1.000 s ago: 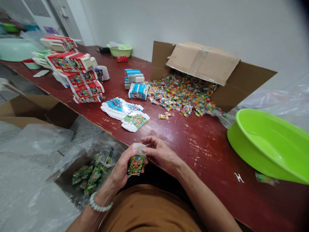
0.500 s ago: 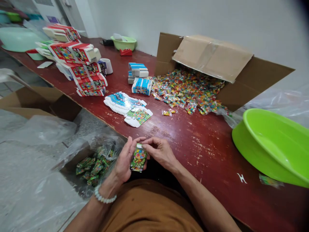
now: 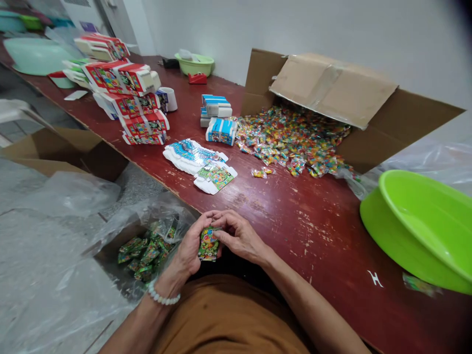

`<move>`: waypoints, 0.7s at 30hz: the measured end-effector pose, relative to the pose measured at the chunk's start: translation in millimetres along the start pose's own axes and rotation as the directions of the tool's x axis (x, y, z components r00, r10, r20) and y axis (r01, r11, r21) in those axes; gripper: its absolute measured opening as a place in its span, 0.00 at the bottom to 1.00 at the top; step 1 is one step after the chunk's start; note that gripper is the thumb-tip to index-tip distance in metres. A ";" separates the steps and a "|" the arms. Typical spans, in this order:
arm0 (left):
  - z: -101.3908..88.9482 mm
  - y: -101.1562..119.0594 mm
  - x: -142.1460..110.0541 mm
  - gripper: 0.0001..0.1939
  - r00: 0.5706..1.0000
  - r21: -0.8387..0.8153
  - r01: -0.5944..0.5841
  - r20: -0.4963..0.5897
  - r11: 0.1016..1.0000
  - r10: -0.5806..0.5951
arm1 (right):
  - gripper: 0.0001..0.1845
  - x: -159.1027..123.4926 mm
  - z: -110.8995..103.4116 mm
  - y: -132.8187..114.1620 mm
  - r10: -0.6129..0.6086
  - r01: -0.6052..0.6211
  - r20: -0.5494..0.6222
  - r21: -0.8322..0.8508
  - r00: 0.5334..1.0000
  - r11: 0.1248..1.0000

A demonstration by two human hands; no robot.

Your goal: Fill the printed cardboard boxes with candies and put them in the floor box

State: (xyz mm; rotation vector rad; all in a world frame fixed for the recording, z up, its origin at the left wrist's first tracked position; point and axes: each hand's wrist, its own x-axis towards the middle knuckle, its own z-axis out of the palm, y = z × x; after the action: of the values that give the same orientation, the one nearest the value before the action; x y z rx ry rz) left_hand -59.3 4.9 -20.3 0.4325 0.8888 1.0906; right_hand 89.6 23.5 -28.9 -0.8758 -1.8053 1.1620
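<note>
A small green printed candy box (image 3: pixel 208 244) is held upright over my lap, close to the table's front edge. My left hand (image 3: pixel 191 244) wraps round it from the left and behind. The fingers of my right hand (image 3: pixel 238 237) are bent over its top end, with the thumb against the printed front. That top end is mostly hidden by the fingers. Beyond my hands, a flattened green carton (image 3: pixel 217 176) lies at the near end of a fanned row of blue-and-white flat cartons (image 3: pixel 193 155).
Wrapped candies (image 3: pixel 291 140) spill from a tipped cardboard box (image 3: pixel 332 88). A green basin (image 3: pixel 416 241) stands at the right. Bundled red cartons (image 3: pixel 121 78) are stacked at the left. Below the table edge, a plastic-lined box holds several filled green boxes (image 3: pixel 147 253).
My right fingers have moved down over the candy box's top; the white flap seen there earlier is now covered. The whole view has shifted slightly, while the table things stay put.
</note>
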 end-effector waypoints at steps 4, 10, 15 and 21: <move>-33.6 11.8 -3.9 0.24 0.980 0.235 -0.112 -0.132 0.966 0.146 | 0.09 37.5 -17.6 20.0 0.185 -0.193 -0.109 -0.076 0.977 0.978; -132.4 42.9 -7.2 0.30 0.695 0.744 -0.030 -0.465 0.667 0.549 | 0.27 116.5 -57.1 49.2 0.190 -0.396 -0.398 -0.538 0.898 0.744; -135.3 39.8 -2.6 0.29 0.640 0.772 -0.135 -0.411 0.621 0.649 | 0.30 133.2 -54.4 61.2 0.295 -0.490 -0.394 -0.649 0.871 0.582; -48.8 10.3 9.5 0.24 0.510 0.919 -0.361 0.051 0.160 0.858 | 0.24 117.4 -63.7 62.1 0.273 -0.439 -0.579 -0.166 0.768 0.883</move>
State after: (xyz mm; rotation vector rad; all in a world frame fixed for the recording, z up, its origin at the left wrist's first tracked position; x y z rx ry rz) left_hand -102.6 12.4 -46.0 1.6070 1.8653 1.5285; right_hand 102.4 169.8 -40.7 -1.6108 -1.3741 0.7482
